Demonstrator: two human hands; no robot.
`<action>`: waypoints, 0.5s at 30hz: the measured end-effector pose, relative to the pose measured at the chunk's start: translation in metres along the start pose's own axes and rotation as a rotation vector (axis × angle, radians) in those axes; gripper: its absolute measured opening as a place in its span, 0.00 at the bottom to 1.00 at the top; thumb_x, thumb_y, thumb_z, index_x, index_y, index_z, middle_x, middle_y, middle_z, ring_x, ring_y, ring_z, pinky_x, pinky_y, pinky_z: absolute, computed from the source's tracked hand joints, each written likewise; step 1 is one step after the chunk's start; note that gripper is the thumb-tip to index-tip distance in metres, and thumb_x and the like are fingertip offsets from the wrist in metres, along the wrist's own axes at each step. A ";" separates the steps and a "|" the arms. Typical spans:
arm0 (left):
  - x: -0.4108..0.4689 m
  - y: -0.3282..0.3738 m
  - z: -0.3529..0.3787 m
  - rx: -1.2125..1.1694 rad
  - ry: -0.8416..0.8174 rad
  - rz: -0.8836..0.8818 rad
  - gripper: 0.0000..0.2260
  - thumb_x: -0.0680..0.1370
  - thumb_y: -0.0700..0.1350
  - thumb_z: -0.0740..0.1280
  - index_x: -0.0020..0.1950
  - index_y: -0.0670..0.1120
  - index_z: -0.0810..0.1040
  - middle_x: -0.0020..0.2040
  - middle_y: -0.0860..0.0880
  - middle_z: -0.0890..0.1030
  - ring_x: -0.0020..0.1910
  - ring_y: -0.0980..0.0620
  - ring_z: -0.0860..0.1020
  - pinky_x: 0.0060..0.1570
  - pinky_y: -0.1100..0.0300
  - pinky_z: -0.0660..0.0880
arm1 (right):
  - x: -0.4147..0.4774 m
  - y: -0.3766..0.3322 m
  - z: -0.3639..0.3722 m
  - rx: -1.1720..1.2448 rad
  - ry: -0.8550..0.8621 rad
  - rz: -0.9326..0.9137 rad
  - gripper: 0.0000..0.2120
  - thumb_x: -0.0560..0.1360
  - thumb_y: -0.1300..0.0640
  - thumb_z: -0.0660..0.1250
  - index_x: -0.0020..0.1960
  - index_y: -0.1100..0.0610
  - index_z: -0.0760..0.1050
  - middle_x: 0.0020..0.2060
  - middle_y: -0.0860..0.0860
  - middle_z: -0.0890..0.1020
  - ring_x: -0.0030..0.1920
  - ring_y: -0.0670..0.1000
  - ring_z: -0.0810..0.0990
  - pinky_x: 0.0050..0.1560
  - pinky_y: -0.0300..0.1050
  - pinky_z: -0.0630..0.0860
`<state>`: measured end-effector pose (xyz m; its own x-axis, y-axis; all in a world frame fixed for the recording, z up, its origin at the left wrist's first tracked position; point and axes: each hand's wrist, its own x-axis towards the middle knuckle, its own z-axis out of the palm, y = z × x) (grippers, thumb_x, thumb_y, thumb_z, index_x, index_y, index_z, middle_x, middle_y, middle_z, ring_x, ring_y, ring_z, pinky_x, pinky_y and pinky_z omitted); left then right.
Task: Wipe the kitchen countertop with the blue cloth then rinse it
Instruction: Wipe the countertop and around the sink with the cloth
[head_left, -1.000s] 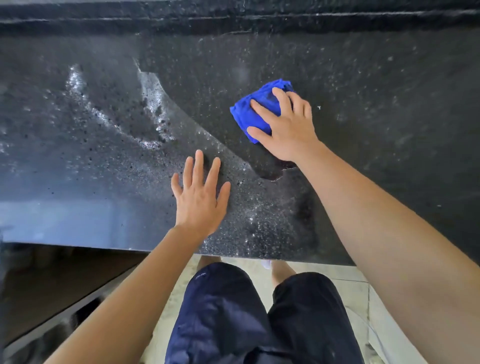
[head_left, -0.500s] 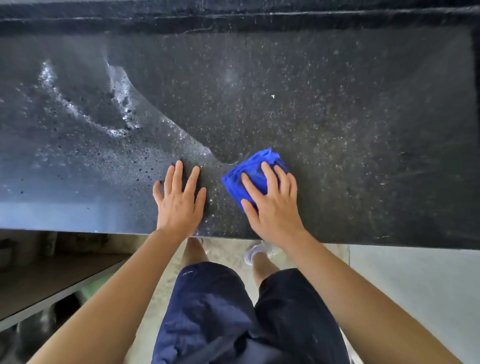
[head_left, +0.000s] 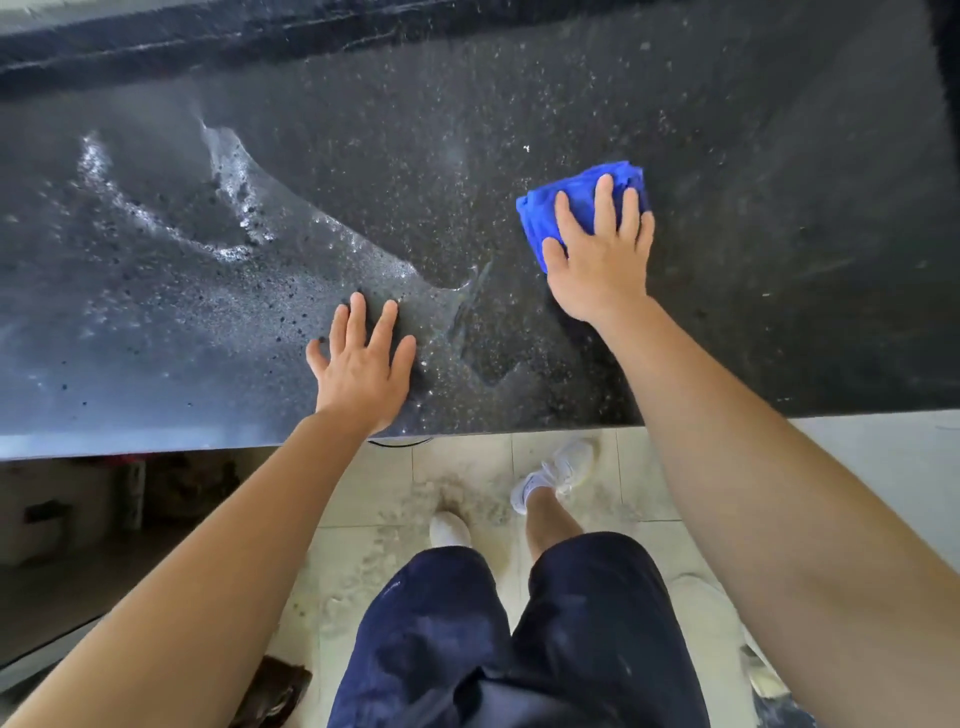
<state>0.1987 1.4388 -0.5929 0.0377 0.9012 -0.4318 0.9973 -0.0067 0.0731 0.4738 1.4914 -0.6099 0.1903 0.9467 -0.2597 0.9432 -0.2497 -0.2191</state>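
A folded blue cloth (head_left: 571, 200) lies on the black speckled countertop (head_left: 753, 234), right of centre. My right hand (head_left: 602, 254) presses flat on it with straight fingers, covering its near half. My left hand (head_left: 363, 358) rests open, palm down, on the bare counter near the front edge. A pale dusty film (head_left: 171, 291) covers the counter's left part, while the right part looks dark and wiped. A curved boundary runs between the two.
The counter's front edge (head_left: 519, 428) runs across the middle of the view. Below it is a tiled floor (head_left: 374, 499) with scattered debris, my legs and white shoes. A raised dark ledge (head_left: 363, 26) borders the back.
My right hand has pushed the cloth away from the front edge, up and to the right. My left hand stays flat on the counter.
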 end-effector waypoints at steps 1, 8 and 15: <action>-0.001 -0.003 -0.002 0.004 -0.004 0.014 0.25 0.83 0.60 0.45 0.81 0.56 0.51 0.82 0.48 0.46 0.80 0.48 0.44 0.75 0.39 0.47 | -0.018 -0.018 0.011 -0.011 -0.002 -0.064 0.27 0.82 0.44 0.52 0.80 0.46 0.56 0.81 0.59 0.48 0.79 0.66 0.47 0.77 0.65 0.45; -0.046 -0.024 0.003 -0.063 0.091 0.045 0.24 0.84 0.57 0.47 0.80 0.54 0.55 0.82 0.45 0.46 0.80 0.46 0.46 0.75 0.40 0.48 | -0.125 -0.048 0.041 -0.039 -0.120 -0.290 0.26 0.83 0.41 0.51 0.80 0.44 0.56 0.81 0.55 0.48 0.80 0.61 0.46 0.78 0.59 0.42; -0.089 -0.055 0.025 -0.094 0.048 0.049 0.23 0.84 0.58 0.46 0.80 0.56 0.55 0.82 0.45 0.46 0.80 0.45 0.44 0.75 0.40 0.46 | -0.152 0.052 0.014 0.000 -0.071 0.317 0.27 0.83 0.43 0.51 0.81 0.45 0.52 0.81 0.57 0.46 0.79 0.61 0.45 0.77 0.61 0.47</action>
<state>0.1423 1.3485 -0.5807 0.0806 0.9205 -0.3823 0.9839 -0.0122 0.1780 0.4898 1.3316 -0.5950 0.4555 0.8052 -0.3798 0.8398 -0.5301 -0.1167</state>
